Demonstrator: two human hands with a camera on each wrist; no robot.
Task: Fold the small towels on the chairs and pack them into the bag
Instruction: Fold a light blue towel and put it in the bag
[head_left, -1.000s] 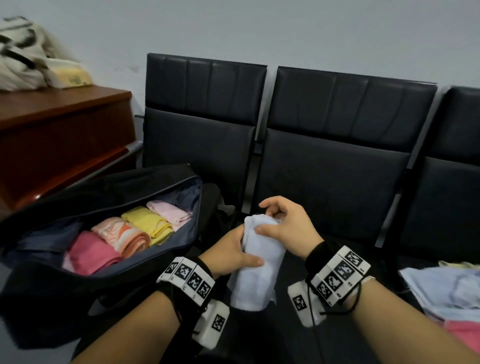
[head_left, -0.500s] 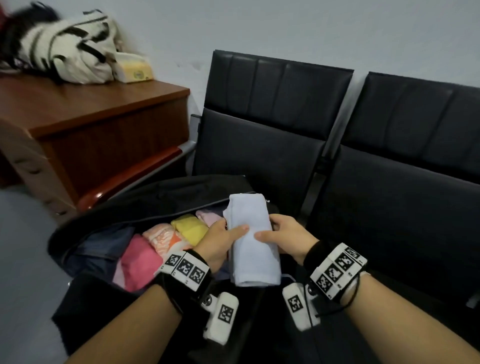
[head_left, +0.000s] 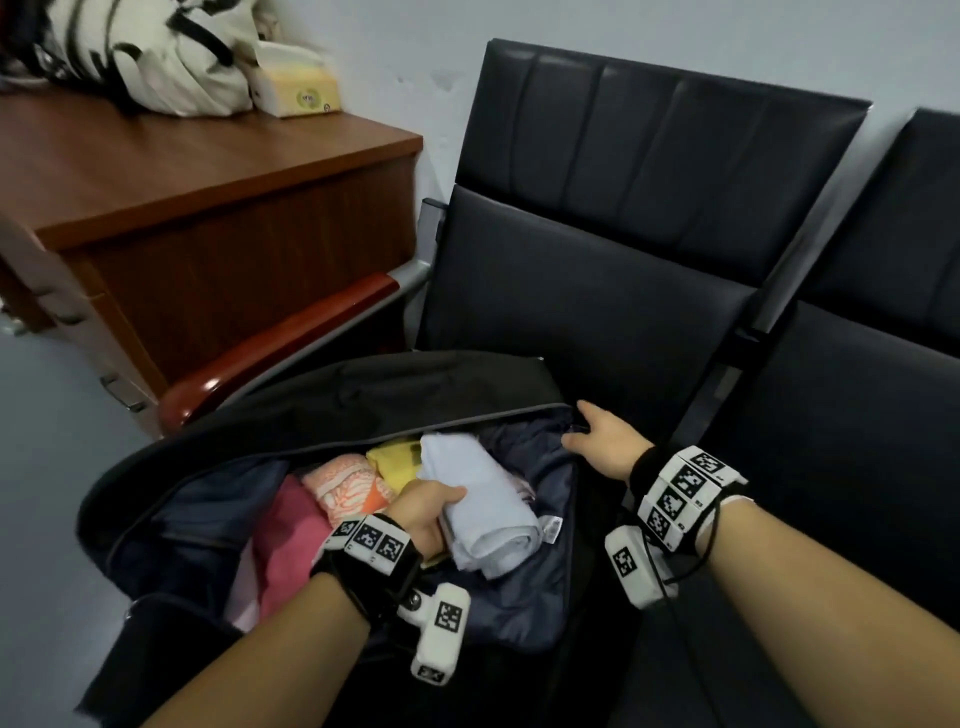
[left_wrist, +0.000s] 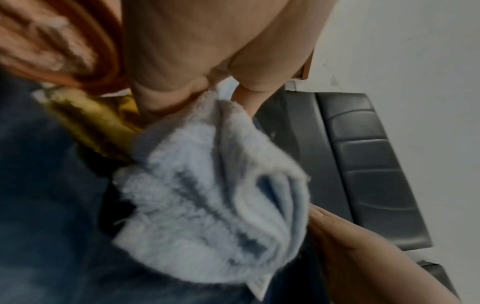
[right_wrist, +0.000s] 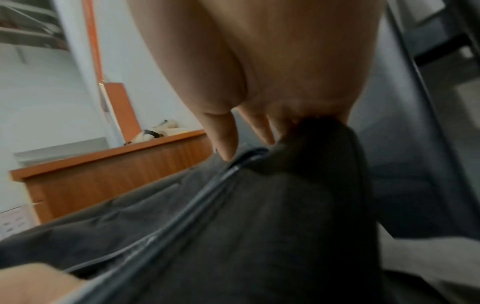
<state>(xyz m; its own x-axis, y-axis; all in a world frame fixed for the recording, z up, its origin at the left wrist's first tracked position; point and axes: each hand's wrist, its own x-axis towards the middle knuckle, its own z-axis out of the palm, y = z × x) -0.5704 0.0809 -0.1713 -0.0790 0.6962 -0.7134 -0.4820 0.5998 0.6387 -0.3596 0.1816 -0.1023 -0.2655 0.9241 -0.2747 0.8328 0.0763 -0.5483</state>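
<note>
A rolled light blue towel (head_left: 483, 504) lies in the open black bag (head_left: 322, 405) on the left chair seat, next to the yellow towel. My left hand (head_left: 428, 512) grips its left side, thumb over the top. The left wrist view has the blue towel (left_wrist: 207, 195) between my fingers and thumb (left_wrist: 350, 246). My right hand (head_left: 602, 447) is at the bag's far right corner. In the right wrist view the right hand (right_wrist: 259, 82) has thumb and forefinger straight and the other fingers bunch the dark bag cloth (right_wrist: 319, 139).
In the bag lie a pink towel (head_left: 291, 545), an orange-patterned towel (head_left: 343, 483) and a yellow towel (head_left: 395, 462). Black chairs (head_left: 597, 312) run to the right. A wooden desk (head_left: 182, 171) stands to the left with a pale backpack (head_left: 171, 52) and a tissue box (head_left: 296, 83).
Both hands carried the blue towel left from the middle seat into the bag. My right hand let go of it and went to the bag's corner.
</note>
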